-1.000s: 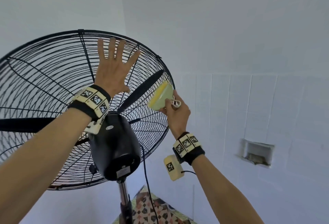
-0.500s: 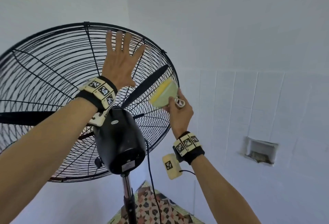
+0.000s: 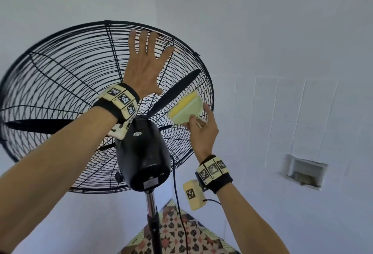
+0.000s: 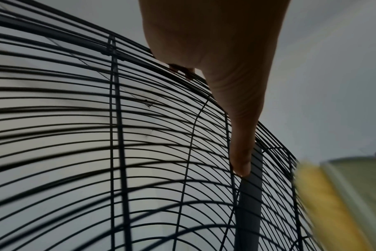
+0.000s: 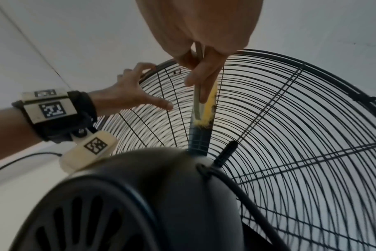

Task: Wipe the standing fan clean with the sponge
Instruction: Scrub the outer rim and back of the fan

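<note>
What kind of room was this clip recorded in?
Probably a room in a home, perhaps a bathroom or utility area, though that is a guess. The wall is faced with plain white tiles, it has a small recessed niche, and a patterned tile floor shows beneath the standing fan.

I see the fan's thin black wire grille (image 3: pixel 60 84), its glossy black plastic motor housing (image 3: pixel 143 152), a shiny chrome pole (image 3: pixel 150 199), and a porous yellow sponge (image 3: pixel 182 102).
</note>
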A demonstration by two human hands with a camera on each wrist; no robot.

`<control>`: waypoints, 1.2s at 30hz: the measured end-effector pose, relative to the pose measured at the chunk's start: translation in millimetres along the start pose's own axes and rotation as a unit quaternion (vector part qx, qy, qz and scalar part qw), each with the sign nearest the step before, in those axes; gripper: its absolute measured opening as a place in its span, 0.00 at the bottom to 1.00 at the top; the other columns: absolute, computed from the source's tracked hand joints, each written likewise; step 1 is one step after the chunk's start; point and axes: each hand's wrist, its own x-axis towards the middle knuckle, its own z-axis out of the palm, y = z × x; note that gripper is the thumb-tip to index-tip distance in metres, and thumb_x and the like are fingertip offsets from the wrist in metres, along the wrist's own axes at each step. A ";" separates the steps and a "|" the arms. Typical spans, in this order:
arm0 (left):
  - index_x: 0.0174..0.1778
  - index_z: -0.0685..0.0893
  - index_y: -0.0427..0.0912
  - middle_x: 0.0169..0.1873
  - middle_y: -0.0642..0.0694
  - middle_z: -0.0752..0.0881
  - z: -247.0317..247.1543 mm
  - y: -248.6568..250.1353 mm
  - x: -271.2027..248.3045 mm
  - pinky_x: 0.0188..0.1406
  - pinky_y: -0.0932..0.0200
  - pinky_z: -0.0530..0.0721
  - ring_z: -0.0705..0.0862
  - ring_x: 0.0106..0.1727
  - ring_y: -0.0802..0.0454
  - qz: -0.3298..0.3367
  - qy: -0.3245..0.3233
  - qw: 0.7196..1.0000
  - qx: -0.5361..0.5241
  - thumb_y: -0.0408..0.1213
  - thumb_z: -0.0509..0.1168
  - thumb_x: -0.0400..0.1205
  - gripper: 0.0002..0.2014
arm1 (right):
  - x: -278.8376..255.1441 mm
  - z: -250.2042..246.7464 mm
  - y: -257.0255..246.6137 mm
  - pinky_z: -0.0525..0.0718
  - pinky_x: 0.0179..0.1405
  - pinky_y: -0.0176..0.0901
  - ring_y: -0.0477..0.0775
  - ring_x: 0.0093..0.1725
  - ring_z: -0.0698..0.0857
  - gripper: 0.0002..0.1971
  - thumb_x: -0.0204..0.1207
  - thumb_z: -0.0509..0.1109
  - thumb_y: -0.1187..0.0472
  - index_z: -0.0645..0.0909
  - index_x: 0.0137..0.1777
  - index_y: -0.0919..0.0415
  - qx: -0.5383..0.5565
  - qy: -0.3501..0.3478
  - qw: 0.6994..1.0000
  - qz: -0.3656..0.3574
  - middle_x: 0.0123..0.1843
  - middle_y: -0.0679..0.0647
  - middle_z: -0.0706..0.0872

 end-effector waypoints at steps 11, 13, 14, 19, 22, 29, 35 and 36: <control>0.88 0.59 0.51 0.83 0.22 0.62 0.0 4.0 0.3 0.83 0.17 0.48 0.59 0.85 0.21 -0.006 0.004 1.000 -0.018 0.64 0.89 0.50 0.72 | -13.3 -1.7 11.9 0.93 0.43 0.44 0.56 0.46 0.95 0.32 0.87 0.69 0.67 0.65 0.88 0.52 -0.026 -0.017 0.999 -0.034 0.68 0.62 0.86; 0.88 0.59 0.50 0.83 0.22 0.62 -0.6 5.6 0.1 0.83 0.18 0.47 0.59 0.85 0.21 -0.004 0.004 1.000 -0.015 0.64 0.89 0.51 0.71 | -5.2 2.3 8.2 0.94 0.43 0.47 0.54 0.49 0.94 0.32 0.87 0.69 0.64 0.65 0.88 0.49 -0.009 0.035 0.998 -0.047 0.71 0.56 0.85; 0.89 0.58 0.50 0.83 0.22 0.62 -1.0 7.2 0.6 0.83 0.18 0.47 0.59 0.85 0.21 -0.003 0.004 1.000 -0.014 0.63 0.89 0.52 0.71 | -4.6 5.4 9.2 0.94 0.42 0.48 0.52 0.50 0.94 0.32 0.88 0.69 0.63 0.64 0.88 0.47 -0.018 0.041 0.998 -0.048 0.71 0.49 0.84; 0.89 0.58 0.50 0.84 0.22 0.60 0.0 5.1 0.0 0.84 0.18 0.47 0.58 0.86 0.20 -0.011 -0.003 1.000 -0.021 0.62 0.89 0.52 0.71 | -26.3 5.5 35.3 0.95 0.46 0.61 0.56 0.56 0.93 0.31 0.89 0.67 0.60 0.61 0.87 0.38 -0.114 -0.101 0.988 -0.032 0.62 0.29 0.82; 0.89 0.58 0.50 0.84 0.22 0.60 -0.4 2.5 0.1 0.84 0.18 0.47 0.58 0.86 0.21 -0.013 -0.004 1.000 -0.017 0.64 0.88 0.53 0.71 | -26.7 -3.7 35.5 0.95 0.46 0.58 0.50 0.59 0.92 0.31 0.88 0.68 0.61 0.64 0.88 0.46 -0.122 -0.138 0.983 -0.024 0.67 0.33 0.84; 0.89 0.57 0.51 0.85 0.23 0.60 -1.1 8.9 1.0 0.84 0.18 0.47 0.58 0.86 0.21 -0.006 0.000 1.000 -0.014 0.65 0.88 0.54 0.71 | -26.6 3.3 42.9 0.94 0.48 0.61 0.50 0.52 0.92 0.21 0.87 0.67 0.45 0.75 0.77 0.48 -0.169 -0.122 0.977 -0.037 0.58 0.39 0.87; 0.89 0.57 0.50 0.85 0.23 0.60 -1.6 7.4 1.3 0.84 0.19 0.45 0.57 0.87 0.22 -0.009 -0.006 1.000 -0.019 0.63 0.88 0.54 0.70 | -24.0 2.6 37.3 0.94 0.40 0.52 0.48 0.45 0.94 0.15 0.88 0.69 0.61 0.75 0.72 0.61 -0.069 -0.036 0.996 -0.036 0.56 0.49 0.89; 0.89 0.57 0.50 0.85 0.23 0.60 -2.0 7.9 1.1 0.84 0.19 0.45 0.57 0.87 0.22 -0.008 -0.008 1.000 -0.018 0.63 0.88 0.54 0.70 | -27.1 -0.2 40.4 0.95 0.39 0.54 0.47 0.44 0.94 0.14 0.87 0.70 0.61 0.75 0.70 0.60 -0.089 -0.069 0.993 -0.040 0.55 0.44 0.88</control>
